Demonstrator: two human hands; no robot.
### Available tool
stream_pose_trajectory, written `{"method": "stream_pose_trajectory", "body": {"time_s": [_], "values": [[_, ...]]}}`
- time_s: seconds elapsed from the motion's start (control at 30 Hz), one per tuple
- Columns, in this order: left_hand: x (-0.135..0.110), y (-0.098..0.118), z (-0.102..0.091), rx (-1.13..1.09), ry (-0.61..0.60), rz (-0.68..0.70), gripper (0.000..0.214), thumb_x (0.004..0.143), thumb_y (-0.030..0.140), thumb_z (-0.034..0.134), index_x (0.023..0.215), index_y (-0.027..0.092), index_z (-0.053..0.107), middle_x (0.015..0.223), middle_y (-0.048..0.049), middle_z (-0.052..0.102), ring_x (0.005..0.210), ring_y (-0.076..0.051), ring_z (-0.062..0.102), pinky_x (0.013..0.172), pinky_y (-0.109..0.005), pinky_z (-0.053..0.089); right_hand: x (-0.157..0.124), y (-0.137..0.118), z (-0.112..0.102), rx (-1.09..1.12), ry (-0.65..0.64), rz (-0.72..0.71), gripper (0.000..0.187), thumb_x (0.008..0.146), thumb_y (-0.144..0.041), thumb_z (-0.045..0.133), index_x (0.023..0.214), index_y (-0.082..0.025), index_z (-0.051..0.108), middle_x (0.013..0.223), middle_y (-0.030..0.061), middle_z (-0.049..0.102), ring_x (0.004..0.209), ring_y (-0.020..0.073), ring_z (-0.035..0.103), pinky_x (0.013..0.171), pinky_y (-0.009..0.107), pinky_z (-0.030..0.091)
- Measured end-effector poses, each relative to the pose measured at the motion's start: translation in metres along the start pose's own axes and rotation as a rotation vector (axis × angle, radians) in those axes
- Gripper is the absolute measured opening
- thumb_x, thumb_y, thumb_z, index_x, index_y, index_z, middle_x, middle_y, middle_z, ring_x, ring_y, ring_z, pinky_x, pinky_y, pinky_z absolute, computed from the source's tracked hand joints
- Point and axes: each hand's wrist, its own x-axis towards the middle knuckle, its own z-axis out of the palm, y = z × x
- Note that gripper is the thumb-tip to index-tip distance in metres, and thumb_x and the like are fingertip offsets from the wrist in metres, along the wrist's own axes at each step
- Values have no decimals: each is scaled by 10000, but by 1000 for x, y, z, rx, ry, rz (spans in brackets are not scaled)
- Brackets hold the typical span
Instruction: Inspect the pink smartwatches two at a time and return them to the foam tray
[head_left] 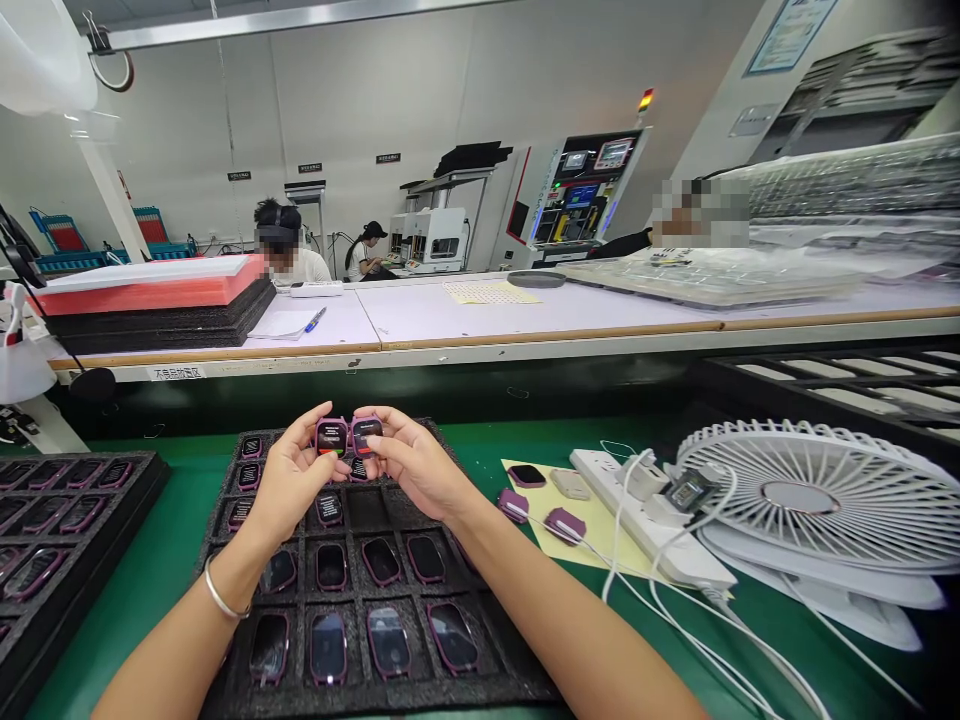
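My left hand (292, 475) pinches a small purple smartwatch body (331, 436) with its screen lit. My right hand (416, 462) pinches a second purple watch body (366, 434) right beside it, also lit. Both are held up side by side above a black foam tray (517, 670) whose pockets hold several more purple watch bodies lying face up. A metal bangle circles my left wrist.
A second black tray of watches (52, 520) lies at the left. To the right sit a yellow sheet (600, 520) with loose watches, a white power strip (645, 520) with cables and a white fan (817, 500). People work behind a raised white bench (525, 325).
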Motion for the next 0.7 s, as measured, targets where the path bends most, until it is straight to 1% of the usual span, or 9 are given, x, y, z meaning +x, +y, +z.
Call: {"method": "stream_pose_trajectory", "body": {"time_s": [0.17,0.27,0.33,0.4,0.47,0.53,0.6,0.67,0.7], "values": [[-1,0,0,-5,21,-12,672,699,200,718,1333,192,494,1080,-66,643,689,-108,648,629,-243,547,1,2,-2,-22,5,-10,333,755,-239,722,1069,-212,614,852,-1,643,558,98,552,552,266,444],[0,1,1,-50,18,-24,689,666,191,762,1307,189,509,1123,-86,655,880,-162,659,738,-261,548,1,1,-2,-17,-3,-5,374,714,-167,673,1078,-215,603,964,33,689,578,104,565,576,276,453],[0,3,2,-78,7,-28,703,654,172,780,1306,193,517,1161,-94,652,1003,-189,645,839,-280,535,0,1,-1,-14,-6,-5,405,688,-128,642,1081,-217,599,980,39,698,584,107,568,591,281,458],[-3,9,3,-104,-8,-36,687,652,153,789,1292,201,544,1166,-88,650,1033,-189,635,890,-282,519,0,0,0,-12,-11,-5,426,675,-103,625,1084,-218,599,944,27,692,599,113,579,602,279,463],[-13,18,4,-155,-52,-56,643,645,137,804,1248,216,598,1122,-72,660,980,-171,640,847,-249,524,-1,-2,1,-10,-26,-1,458,684,-90,631,1120,-224,593,916,14,675,635,119,603,626,273,475],[-33,27,5,-255,-180,-111,621,632,136,828,1215,245,642,1032,-55,672,892,-152,643,733,-201,523,-5,-8,3,-18,-73,3,500,728,-107,664,1201,-242,574,967,22,662,703,128,634,682,282,503],[-56,35,8,-413,-438,-236,662,638,179,850,1255,287,635,919,-44,670,814,-148,645,636,-180,502,-13,-17,6,-43,-154,-2,525,796,-167,693,1289,-270,545,1058,44,643,776,147,656,751,318,530],[-77,40,11,-580,-644,-340,663,578,239,898,1203,286,680,846,-31,654,770,-142,647,644,-178,498,-27,-26,10,-91,-232,-28,502,852,-228,691,1326,-295,541,1034,49,636,776,166,665,758,348,547],[-84,42,12,-632,-715,-394,642,563,256,909,1171,278,702,853,-33,650,778,-139,648,674,-179,498,-35,-32,12,-140,-253,-41,494,863,-233,695,1327,-319,550,996,44,636,765,169,660,751,348,551]]}}
